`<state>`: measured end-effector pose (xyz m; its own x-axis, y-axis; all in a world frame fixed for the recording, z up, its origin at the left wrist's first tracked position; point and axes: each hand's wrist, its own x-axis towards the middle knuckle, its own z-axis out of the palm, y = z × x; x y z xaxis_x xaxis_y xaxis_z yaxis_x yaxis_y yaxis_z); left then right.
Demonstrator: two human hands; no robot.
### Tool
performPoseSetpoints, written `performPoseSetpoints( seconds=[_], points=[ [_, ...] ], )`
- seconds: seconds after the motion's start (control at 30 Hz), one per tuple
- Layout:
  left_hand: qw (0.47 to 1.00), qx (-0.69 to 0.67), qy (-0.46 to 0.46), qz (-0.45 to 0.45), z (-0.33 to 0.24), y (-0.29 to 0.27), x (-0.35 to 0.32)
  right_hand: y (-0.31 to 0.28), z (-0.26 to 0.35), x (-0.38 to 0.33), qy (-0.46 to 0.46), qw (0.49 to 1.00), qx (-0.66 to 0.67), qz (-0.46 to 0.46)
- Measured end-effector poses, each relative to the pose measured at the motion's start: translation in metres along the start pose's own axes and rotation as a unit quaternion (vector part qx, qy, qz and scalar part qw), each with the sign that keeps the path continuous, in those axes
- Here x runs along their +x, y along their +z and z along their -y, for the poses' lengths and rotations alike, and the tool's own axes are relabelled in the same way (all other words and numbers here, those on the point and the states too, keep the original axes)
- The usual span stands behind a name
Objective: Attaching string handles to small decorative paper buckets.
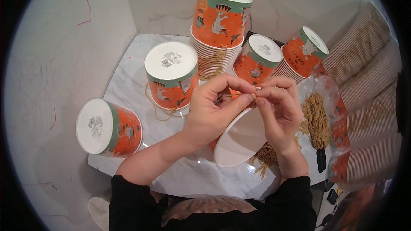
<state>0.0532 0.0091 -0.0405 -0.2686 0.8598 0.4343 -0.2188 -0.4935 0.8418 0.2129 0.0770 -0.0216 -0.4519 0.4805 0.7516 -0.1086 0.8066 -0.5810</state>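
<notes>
Close together above the table, my left hand and my right hand pinch a thin tan cord between their fingertips. Just below the fingers, a paper bucket tilts with its white inside toward me. Its orange outer side is mostly hidden behind my left hand, and how it is supported cannot be seen. Beside my right wrist lie a bundle of tan cords and a loose heap of cord, partly covered by the wrist.
Upside-down orange-and-green buckets surround my hands: one at left, one with a cord loop, a tall stack, and two more stacks. Plastic-wrapped bucket stacks line the right. The marbled table meets a wall.
</notes>
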Motion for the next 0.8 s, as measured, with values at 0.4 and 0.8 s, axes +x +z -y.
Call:
performPoseSetpoints(
  seconds=[0.4,0.8],
  points=[
    [0.997,0.074,-0.032,0.002,-0.010,-0.010,0.008,-0.004,-0.006,0.004,0.123,0.987,0.091,0.041],
    [0.989,0.136,-0.044,0.045,-0.014,-0.015,0.009,-0.010,-0.006,0.006,0.185,0.962,0.187,0.066]
  ],
)
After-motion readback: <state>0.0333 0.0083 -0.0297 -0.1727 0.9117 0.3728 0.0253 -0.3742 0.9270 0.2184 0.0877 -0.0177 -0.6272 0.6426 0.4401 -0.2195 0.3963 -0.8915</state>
